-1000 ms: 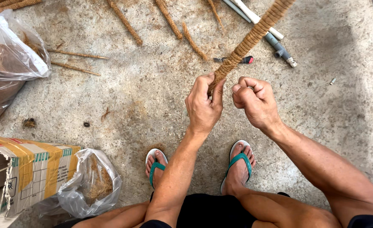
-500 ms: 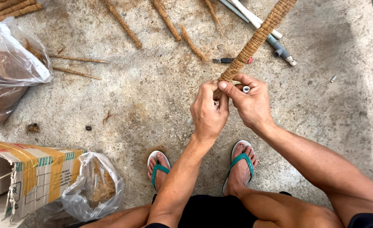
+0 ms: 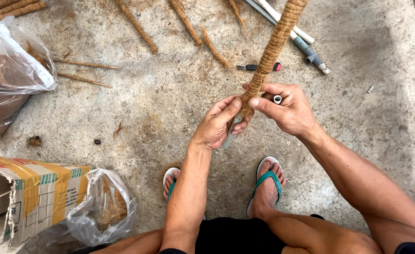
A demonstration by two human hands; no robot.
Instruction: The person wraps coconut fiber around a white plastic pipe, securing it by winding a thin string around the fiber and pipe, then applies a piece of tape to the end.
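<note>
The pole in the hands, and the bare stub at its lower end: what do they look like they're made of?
The pole looks wrapped in coarse brown fibre cord, probably coir: rough, matte, hairy coils. The stub below the left hand looks like smooth grey plastic pipe, though little shows. The right hand holds a small white ring, likely plastic.

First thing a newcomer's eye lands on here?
The coir-wrapped pole at centre, running up out of frame, with the left hand and right hand pinching its lower end. Then the similar wrapped sticks scattered on the concrete floor above, and the clear bag of fibre by the cardboard box at lower left.
</note>
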